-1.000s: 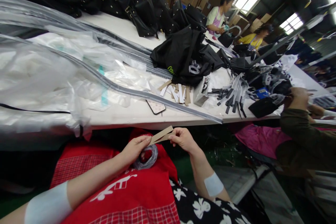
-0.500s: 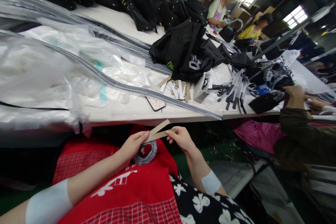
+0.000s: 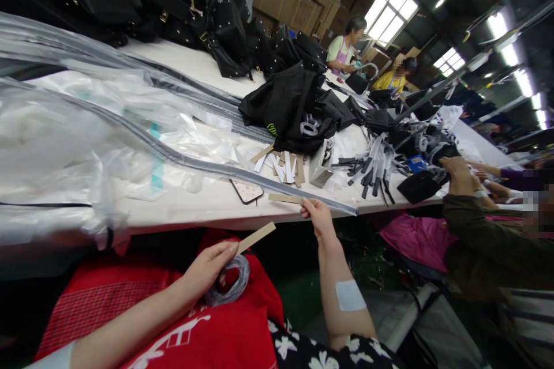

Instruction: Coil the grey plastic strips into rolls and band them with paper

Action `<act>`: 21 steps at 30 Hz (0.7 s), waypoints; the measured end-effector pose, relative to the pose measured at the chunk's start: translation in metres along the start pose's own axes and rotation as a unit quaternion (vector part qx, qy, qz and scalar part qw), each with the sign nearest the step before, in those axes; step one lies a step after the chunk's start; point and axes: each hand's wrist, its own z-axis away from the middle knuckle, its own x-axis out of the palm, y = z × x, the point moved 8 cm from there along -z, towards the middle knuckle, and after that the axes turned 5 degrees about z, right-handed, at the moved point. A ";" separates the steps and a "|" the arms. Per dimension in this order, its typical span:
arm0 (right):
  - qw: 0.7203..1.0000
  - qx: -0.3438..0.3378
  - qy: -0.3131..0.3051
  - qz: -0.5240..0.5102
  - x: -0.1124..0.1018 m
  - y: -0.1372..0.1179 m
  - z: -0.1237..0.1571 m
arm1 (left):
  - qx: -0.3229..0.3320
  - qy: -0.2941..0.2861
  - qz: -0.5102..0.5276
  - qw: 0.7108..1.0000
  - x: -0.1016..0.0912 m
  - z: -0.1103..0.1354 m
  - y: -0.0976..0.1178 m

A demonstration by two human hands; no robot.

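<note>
My left hand (image 3: 210,268) rests over my lap, pinching one tan strip (image 3: 256,237) and holding a grey roll of tape (image 3: 229,282) against the red cloth (image 3: 208,328). My right hand (image 3: 318,216) is raised to the front edge of the white table (image 3: 208,207), pinching a second tan strip (image 3: 284,198) that lies flat over the edge. A heap of tan and white strips (image 3: 283,162) sits just beyond it, beside a phone (image 3: 246,190).
Clear plastic bags (image 3: 86,132) cover the left of the table. Black bags (image 3: 285,101) and dark strips (image 3: 372,173) lie further right. A neighbour's arm in a dark sleeve (image 3: 485,230) reaches onto the table at the right. Other people work at the far end.
The two strips have come apart. My right hand has carried one up from my lap to the table's edge. My left hand has stayed low with the other strip and the roll.
</note>
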 end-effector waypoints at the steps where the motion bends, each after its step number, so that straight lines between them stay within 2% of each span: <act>1: 1.000 0.004 -0.002 0.004 0.006 0.002 -0.008 | 0.004 -0.008 -0.010 1.000 0.003 0.001 0.002; 6: 0.999 0.014 -0.022 0.042 0.039 0.012 -0.033 | 0.022 -0.010 -0.036 0.999 0.005 0.003 0.007; 9: 0.996 0.022 -0.032 0.084 0.046 0.017 -0.038 | 0.024 -0.004 -0.040 0.999 0.002 0.003 0.005; 14: 0.977 0.031 -0.028 0.208 0.030 0.020 -0.042 | 0.021 -0.012 -0.049 0.999 0.004 0.004 0.005; 18: 0.940 0.018 0.020 0.339 0.006 0.010 -0.041 | 0.019 -0.020 -0.047 0.998 0.006 0.004 0.005; 21: 0.908 0.013 0.043 0.417 -0.004 -0.004 -0.037 | 0.017 -0.021 -0.043 0.999 0.006 0.005 0.005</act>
